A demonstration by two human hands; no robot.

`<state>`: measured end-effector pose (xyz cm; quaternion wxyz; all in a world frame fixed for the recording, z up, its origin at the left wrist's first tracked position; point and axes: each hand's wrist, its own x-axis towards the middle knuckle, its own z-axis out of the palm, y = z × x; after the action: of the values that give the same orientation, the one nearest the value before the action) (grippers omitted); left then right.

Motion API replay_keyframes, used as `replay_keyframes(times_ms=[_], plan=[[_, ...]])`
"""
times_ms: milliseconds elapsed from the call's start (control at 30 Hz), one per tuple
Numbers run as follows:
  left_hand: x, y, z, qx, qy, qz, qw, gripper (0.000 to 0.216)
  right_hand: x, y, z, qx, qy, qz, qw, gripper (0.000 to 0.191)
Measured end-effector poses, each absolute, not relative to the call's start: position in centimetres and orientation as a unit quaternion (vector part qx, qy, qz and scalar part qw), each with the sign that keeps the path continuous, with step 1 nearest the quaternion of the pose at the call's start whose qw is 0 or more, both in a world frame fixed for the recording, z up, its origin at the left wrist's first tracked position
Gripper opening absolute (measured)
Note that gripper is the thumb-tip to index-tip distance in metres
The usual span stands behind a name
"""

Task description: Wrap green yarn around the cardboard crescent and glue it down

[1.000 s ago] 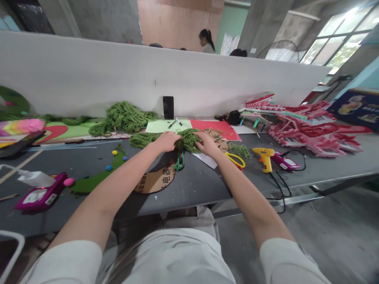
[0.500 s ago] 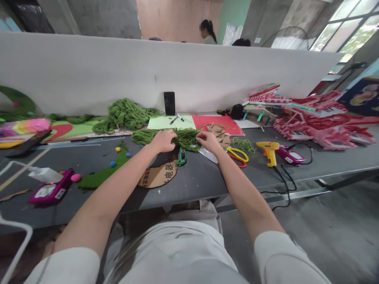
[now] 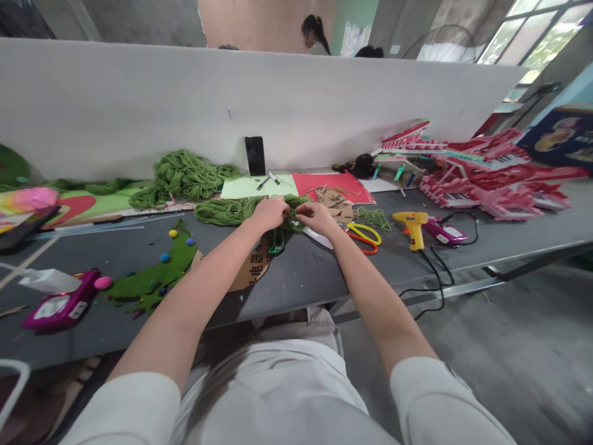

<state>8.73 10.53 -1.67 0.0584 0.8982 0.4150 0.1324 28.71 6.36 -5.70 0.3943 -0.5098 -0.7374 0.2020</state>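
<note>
A long bundle of green yarn (image 3: 222,211) lies across the middle of the table. My left hand (image 3: 271,213) is closed on the yarn near its right part, fingers curled. Close to it on the right, my right hand (image 3: 315,216) pinches at the same bundle, thumb and fingers together. Just below the hands is a green-handled cutter (image 3: 277,242), partly over a cardboard cutout (image 3: 254,270) with printed characters. My left forearm hides part of that cutout. Yellow and orange scissors (image 3: 365,235) rest to the right of my right hand.
A larger yarn heap (image 3: 188,176) and a phone (image 3: 255,156) stand by the white partition (image 3: 139,99). At right are a yellow glue gun (image 3: 414,227) with cables and pink models (image 3: 491,179). At left lie a green felt crescent (image 3: 152,272) and a purple device (image 3: 62,309).
My left hand has slid right along the yarn, closer to my right hand. The camera view has shifted slightly, moving the whole scene left and up.
</note>
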Motion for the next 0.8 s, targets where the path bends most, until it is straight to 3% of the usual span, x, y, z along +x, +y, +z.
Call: replay_keyframes(times_ms=[233, 400, 800], plan=[[7.8, 10.9, -1.6, 0.858, 0.42, 0.227, 0.191, 0.022, 27.9, 6.7, -6.0, -0.517, -0.751, 0.179, 0.371, 0.038], [7.2, 10.8, -1.1, 0.803, 0.428, 0.306, 0.28, 0.018, 27.1, 6.9, -6.4, -0.542, -0.756, 0.153, 0.334, 0.015], [4.7, 9.3, 4.1, 0.663, 0.369, 0.47, 0.451, 0.035, 27.2, 6.9, -7.2, -0.579, -0.75, 0.144, 0.284, 0.012]])
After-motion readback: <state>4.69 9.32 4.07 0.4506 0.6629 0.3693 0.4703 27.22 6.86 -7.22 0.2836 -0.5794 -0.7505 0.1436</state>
